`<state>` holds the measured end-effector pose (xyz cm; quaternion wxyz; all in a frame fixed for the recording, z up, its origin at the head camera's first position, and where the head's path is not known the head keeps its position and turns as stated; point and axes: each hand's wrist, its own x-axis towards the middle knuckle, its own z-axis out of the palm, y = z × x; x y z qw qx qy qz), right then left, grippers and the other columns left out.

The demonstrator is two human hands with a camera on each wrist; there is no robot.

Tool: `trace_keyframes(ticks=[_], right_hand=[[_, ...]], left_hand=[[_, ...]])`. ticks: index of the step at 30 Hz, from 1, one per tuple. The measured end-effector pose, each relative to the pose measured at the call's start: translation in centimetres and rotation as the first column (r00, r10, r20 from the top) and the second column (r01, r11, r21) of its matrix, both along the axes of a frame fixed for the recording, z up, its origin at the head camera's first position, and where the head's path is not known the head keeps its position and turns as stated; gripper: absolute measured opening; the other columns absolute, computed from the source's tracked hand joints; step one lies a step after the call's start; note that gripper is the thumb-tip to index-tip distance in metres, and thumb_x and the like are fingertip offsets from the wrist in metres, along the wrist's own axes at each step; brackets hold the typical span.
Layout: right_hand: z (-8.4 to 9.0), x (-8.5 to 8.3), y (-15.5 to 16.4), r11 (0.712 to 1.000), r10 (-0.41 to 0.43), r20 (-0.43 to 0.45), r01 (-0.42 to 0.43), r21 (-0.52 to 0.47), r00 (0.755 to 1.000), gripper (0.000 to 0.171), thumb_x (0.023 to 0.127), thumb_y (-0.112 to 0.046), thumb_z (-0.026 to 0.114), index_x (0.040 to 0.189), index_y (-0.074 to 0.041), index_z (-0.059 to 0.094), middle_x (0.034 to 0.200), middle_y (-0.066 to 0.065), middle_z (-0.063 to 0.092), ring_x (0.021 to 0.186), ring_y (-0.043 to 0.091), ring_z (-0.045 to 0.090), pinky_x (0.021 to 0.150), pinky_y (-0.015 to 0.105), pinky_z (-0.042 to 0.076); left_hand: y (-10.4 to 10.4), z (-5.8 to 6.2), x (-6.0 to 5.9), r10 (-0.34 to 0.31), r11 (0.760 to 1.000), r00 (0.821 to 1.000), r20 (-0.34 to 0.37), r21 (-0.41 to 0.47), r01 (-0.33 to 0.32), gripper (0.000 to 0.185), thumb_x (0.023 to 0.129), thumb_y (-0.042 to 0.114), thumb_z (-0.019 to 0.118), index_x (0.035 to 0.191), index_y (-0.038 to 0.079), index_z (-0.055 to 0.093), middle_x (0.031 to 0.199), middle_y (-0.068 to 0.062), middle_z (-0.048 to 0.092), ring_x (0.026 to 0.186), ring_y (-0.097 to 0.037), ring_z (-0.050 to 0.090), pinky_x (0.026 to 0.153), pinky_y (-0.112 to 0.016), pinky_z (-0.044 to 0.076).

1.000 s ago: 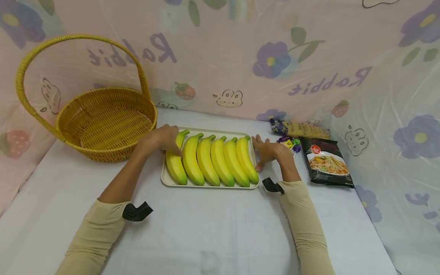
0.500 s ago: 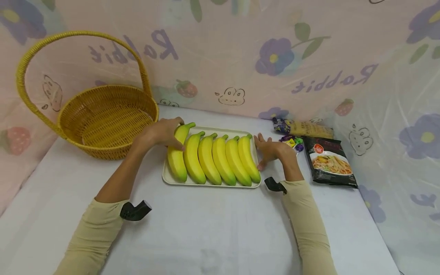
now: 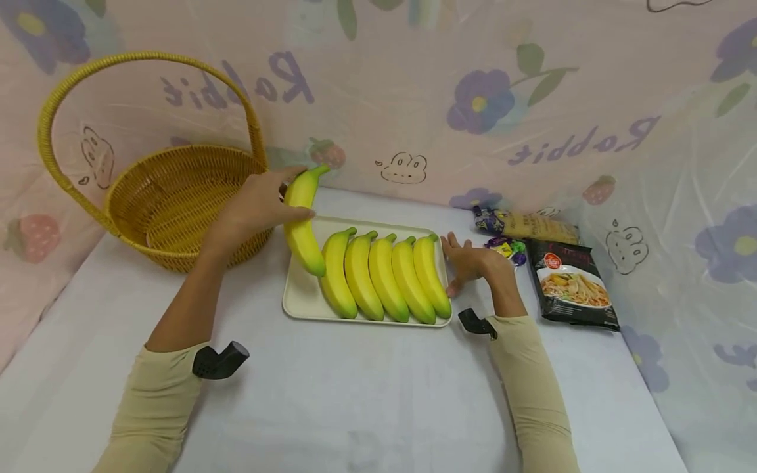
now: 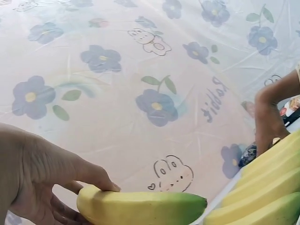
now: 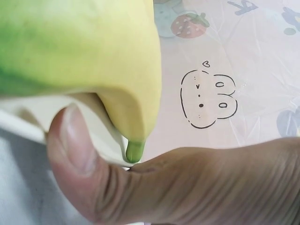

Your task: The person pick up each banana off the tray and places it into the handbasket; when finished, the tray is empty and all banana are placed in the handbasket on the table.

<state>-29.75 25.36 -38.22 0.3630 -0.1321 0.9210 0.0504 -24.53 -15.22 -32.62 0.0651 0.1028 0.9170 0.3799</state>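
My left hand (image 3: pixel 260 203) grips a yellow banana (image 3: pixel 303 220) and holds it in the air over the left end of the cream tray (image 3: pixel 301 302), beside the basket; the left wrist view shows the same banana (image 4: pixel 140 206) between thumb and fingers. Several more bananas (image 3: pixel 384 276) lie side by side on the tray. My right hand (image 3: pixel 470 259) rests with straight fingers against the tray's right edge, next to the rightmost banana (image 5: pixel 93 56), the thumb (image 5: pixel 75 145) pressed on the rim.
A yellow wicker basket (image 3: pixel 171 197) with a tall handle stands at the back left. At the right lie a black noodle packet (image 3: pixel 570 286), a pasta bag (image 3: pixel 526 223) and wrapped sweets (image 3: pixel 505 246). A flowered plastic sheet walls the table.
My left hand has lifted the leftmost banana off the tray, up and toward the basket. The right hand has stayed at the tray's right edge.
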Motion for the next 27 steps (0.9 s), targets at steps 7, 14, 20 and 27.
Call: trace_keyframes(ticks=[7, 14, 20, 27], right_hand=[[0.0, 0.0, 0.1, 1.000, 0.007, -0.007, -0.007, -0.004, 1.000, 0.132, 0.081, -0.046, 0.085, 0.166, -0.004, -0.007, 0.173, 0.023, -0.015, 0.159, 0.054, 0.001, 0.122, 0.078, 0.016], [-0.2, 0.0, 0.1, 1.000, 0.002, 0.003, -0.002, -0.010, 1.000, 0.132, 0.081, -0.045, 0.085, 0.166, -0.004, -0.008, 0.173, 0.023, -0.017, 0.159, 0.055, 0.000, 0.122, 0.078, 0.015], [-0.2, 0.0, 0.0, 1.000, -0.007, 0.006, 0.007, -0.015, 1.000, 0.131, 0.082, -0.045, 0.084, 0.167, -0.006, -0.008, 0.173, 0.022, -0.017, 0.159, 0.054, -0.001, 0.122, 0.079, 0.013], [-0.3, 0.1, 0.2, 0.999, -0.025, 0.013, 0.026, -0.021, 1.000, 0.130, 0.082, -0.044, 0.084, 0.167, -0.008, -0.008, 0.173, 0.021, -0.019, 0.160, 0.052, -0.002, 0.122, 0.079, 0.012]], left_hand=[[-2.2, 0.8, 0.1, 0.122, 0.991, 0.992, -0.043, 0.059, -0.120, 0.085, 0.099, 0.040, 0.064, 0.168, 0.018, 0.020, 0.142, -0.025, 0.058, 0.115, -0.038, 0.062, 0.093, -0.051, 0.052], [-5.2, 1.1, -0.1, 0.253, 0.965, 0.966, -0.049, 0.091, -0.248, 0.082, 0.100, 0.039, 0.062, 0.166, 0.011, 0.021, 0.163, -0.025, 0.041, 0.140, -0.047, 0.051, 0.109, -0.063, 0.047], [-7.4, 0.8, -0.1, 0.292, 0.954, 0.946, -0.142, -0.019, -0.298, 0.071, 0.103, 0.031, 0.058, 0.167, 0.020, 0.028, 0.159, -0.028, 0.043, 0.121, -0.042, 0.052, 0.087, -0.051, 0.049], [-9.2, 0.2, -0.4, 0.289, 0.934, 0.947, -0.143, -0.177, -0.312, 0.070, 0.107, 0.023, 0.051, 0.168, 0.021, 0.017, 0.157, -0.040, 0.024, 0.119, -0.054, 0.047, 0.077, -0.058, 0.051]])
